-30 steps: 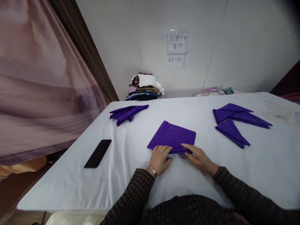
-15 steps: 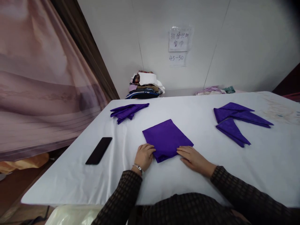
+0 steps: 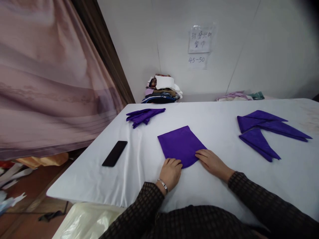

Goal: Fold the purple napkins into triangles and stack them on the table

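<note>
A purple napkin lies folded to a diamond shape on the white tablecloth in front of me. My left hand is at its near corner, fingers curled over the cloth; the fingertips are partly hidden. At the right edge, my right hand lies with its fingers stretched out and together, the tips resting on the fabric. To the right are folded, pointed purple napkins, partly overlapping. A loosely bunched stack of purple cloth lies at the far left of the table.
A black phone lies left of my hands. Behind the table are a pile of folded clothes and more cloth. A handwritten sign is on the wall. A pink curtain hangs at left.
My left hand has moved from the left edge of the napkin to its near corner, and the rumpled fold there no longer shows. The view has shifted a little to the left.
</note>
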A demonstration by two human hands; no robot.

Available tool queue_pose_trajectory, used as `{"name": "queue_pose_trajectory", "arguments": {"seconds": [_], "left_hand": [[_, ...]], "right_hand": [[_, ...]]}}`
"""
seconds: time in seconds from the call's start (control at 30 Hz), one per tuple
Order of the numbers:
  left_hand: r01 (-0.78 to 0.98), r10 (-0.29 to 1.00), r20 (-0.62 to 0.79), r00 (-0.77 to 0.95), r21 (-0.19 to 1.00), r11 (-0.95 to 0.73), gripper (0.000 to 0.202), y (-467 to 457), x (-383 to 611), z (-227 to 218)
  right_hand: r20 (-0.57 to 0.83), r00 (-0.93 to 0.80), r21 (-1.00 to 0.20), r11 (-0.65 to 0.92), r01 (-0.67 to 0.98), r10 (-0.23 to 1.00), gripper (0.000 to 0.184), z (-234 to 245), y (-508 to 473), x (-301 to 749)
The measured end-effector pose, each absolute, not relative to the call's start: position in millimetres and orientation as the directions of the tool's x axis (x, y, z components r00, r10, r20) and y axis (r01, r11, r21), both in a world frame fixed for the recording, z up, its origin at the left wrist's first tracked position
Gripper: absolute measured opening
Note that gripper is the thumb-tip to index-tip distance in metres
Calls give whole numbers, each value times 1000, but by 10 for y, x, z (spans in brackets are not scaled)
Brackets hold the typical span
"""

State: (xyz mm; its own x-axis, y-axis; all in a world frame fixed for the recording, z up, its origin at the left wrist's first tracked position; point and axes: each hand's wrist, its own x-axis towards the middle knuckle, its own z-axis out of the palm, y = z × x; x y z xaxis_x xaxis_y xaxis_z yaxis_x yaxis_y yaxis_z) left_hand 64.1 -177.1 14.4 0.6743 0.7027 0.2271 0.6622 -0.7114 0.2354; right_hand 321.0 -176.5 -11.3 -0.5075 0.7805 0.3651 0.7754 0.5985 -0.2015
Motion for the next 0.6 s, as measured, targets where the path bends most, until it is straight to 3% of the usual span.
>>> {"name": "queue_pose_trajectory", "arguments": {"seconds": [0.23, 0.47, 0.6], "left_hand": [[689, 709, 244, 662, 173, -703, 22, -1694, 502, 107], [712, 743, 210, 636, 212, -670, 26, -1663, 335, 167], [720, 762, 201, 616, 250, -648, 42, -1754, 433, 191]], "right_hand": [[344, -570, -213, 653, 727, 746, 39, -53, -1727, 3365], [373, -550, -215, 646, 732, 747, 38, -99, -1690, 3351], [366, -552, -199, 642, 740, 749, 35, -47, -1742, 3284]]}}
